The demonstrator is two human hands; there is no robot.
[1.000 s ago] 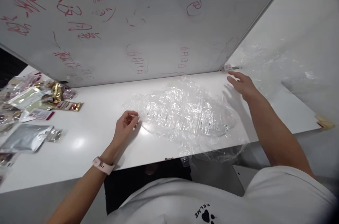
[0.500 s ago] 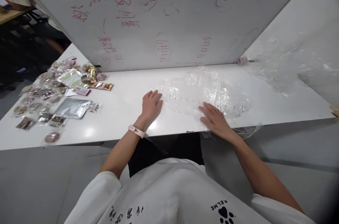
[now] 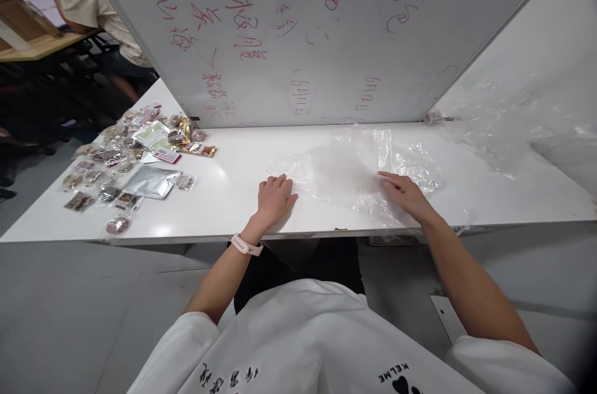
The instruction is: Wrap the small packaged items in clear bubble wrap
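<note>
Thin clear plastic bags point(image 3: 340, 173) lie spread and crinkled on the white table in front of me. My left hand point(image 3: 275, 200) rests palm down at their left edge, fingers apart and a pale pink band round its wrist. On the right side of the plastic, my right hand point(image 3: 407, 196) touches it with the index finger stretched out leftward. The other fingers of that hand are bent and partly hidden. No grip on the film shows in either hand.
Several small sealed packets point(image 3: 109, 161) and a silver pouch point(image 3: 152, 181) are heaped at the left. A whiteboard point(image 3: 298, 27) with red writing stands behind the table point(image 3: 233, 207). More clear plastic point(image 3: 489, 127) lies at the right. A person point(image 3: 100, 5) is at the far left.
My right hand has moved right across the plastic, and its fingers have bent more. The film's creases have shifted. My left hand stays at its left edge; the camera view has turned slightly.
</note>
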